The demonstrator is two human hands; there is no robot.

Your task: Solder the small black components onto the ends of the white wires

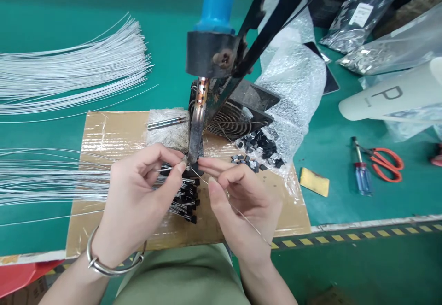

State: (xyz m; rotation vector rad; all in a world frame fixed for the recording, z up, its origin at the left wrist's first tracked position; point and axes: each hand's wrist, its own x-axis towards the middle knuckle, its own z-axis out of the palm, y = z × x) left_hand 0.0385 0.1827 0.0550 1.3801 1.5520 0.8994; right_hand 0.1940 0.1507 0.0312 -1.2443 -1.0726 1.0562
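A soldering iron (200, 102) with a blue handle is clamped in a black stand, tip pointing down. Just left of the tip, my left hand (145, 194) is closed in a pinch on the end of a thin white wire; the tiny part at its fingertips is too small to make out. My right hand (245, 203) is closed on a strand of solder wire (238, 210), which runs from the tip back across the palm. Below the fingers lie several white wires with black connectors (188, 199), partly hidden by my left hand.
Cardboard (290, 208) covers the work spot. Behind it sit a round-grilled fan (231, 123), a whitish pad (165, 134) with metal rods, and loose black pieces (260, 148). A wire bundle (103, 65) lies left; a screwdriver (362, 171), scissors (386, 164) and yellow sponge (314, 182) lie right.
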